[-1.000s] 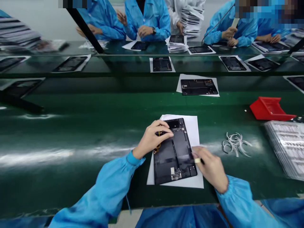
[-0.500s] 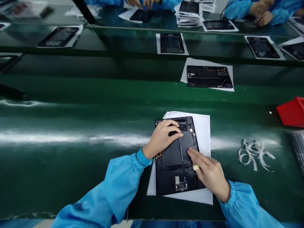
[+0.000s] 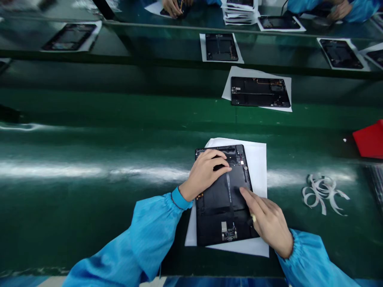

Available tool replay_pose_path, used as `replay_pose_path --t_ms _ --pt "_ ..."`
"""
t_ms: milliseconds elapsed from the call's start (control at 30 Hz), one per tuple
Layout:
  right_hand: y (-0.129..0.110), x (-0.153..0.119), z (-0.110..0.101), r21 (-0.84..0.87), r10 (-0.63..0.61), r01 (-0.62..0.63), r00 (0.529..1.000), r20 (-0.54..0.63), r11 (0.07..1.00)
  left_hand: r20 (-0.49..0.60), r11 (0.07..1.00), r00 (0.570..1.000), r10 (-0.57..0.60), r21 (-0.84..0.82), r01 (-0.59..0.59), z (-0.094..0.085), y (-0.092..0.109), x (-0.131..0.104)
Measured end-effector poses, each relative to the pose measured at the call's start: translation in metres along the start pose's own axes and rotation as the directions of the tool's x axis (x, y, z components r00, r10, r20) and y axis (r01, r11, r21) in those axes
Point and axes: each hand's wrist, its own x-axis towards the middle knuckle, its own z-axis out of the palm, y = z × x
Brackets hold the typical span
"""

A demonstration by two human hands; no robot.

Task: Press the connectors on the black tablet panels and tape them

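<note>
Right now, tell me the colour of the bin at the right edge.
The bin is red, best seen in the head view.

R hand [image 3: 271, 225] shifted in from R edge of blk panel [image 3: 212, 215], fingertips [image 3: 243, 192] now over its face.

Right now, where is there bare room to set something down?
Widest: the bench left of the near panel, beyond the left sleeve. Smaller: between the strips and right sleeve. Crowded: the near panel, under left hand and right hand.
</note>
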Motion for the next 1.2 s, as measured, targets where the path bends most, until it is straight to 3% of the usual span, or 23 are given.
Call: replay_pose_path --t_ms 167,267,333,433,500,567,633,733,833,900,1000,1133,1200 --pt "-0.015 -0.003 -0.010 -0.087 -0.205 0.223 0.962 0.181 0.971 -0.013 1.000 1.000 0.003 -0.027 -0.004 0.001 0.000 0.000" --pt "-0.019 0.014 -0.011 -0.185 -0.173 0.222 0.952 0.252 0.957 -0.045 0.996 0.999 0.003 -0.090 -0.007 -0.001 0.000 0.000" --pt "-0.017 0.033 -0.009 -0.241 -0.126 0.188 0.960 0.251 0.952 -0.151 0.981 0.988 -0.028 -0.194 -0.001 -0.004 0.001 0.000" --pt "-0.007 0.061 -0.004 -0.256 -0.033 0.092 0.974 0.224 0.962 -0.373 0.938 0.913 -0.165 -0.345 0.028 -0.008 0.002 -0.006" --pt "0.000 0.071 0.000 -0.208 0.023 0.016 0.982 0.186 0.978 -0.427 0.914 0.863 -0.271 -0.395 0.091 -0.010 0.006 -0.019" --pt "0.008 0.071 0.003 -0.126 0.036 -0.022 0.993 0.109 0.992 -0.360 0.863 0.844 -0.398 -0.459 0.212 -0.015 0.014 -0.041" --pt "0.015 0.062 0.005 -0.042 0.039 -0.040 0.999 -0.022 0.998 -0.193 0.737 0.806 -0.559 -0.561 0.376 -0.022 0.027 -0.071" --pt "0.025 0.046 0.008 -0.020 0.144 -0.151 0.969 -0.199 0.988 0.122 0.398 0.658 -0.743 -0.710 0.582 -0.040 0.049 -0.111" --pt "0.032 0.039 0.012 -0.113 0.239 -0.264 0.951 -0.197 0.958 0.399 0.076 0.542 -0.740 -0.751 0.656 -0.051 0.065 -0.128" --pt "0.034 0.039 0.015 -0.171 0.240 -0.266 0.958 -0.159 0.949 0.459 -0.002 0.518 -0.722 -0.750 0.662 -0.050 0.068 -0.127" --pt "0.036 0.042 0.019 -0.202 0.218 -0.248 0.963 -0.160 0.948 0.386 0.042 0.540 -0.747 -0.784 0.619 -0.034 0.066 -0.120" --pt "0.037 0.043 0.022 -0.170 0.219 -0.254 0.954 -0.204 0.952 0.149 0.332 0.679 -0.719 -0.785 0.524 -0.004 0.066 -0.121" --pt "0.039 0.042 0.022 -0.133 0.221 -0.255 0.948 -0.230 0.958 0.079 0.412 0.698 -0.712 -0.758 0.506 0.006 0.066 -0.125"
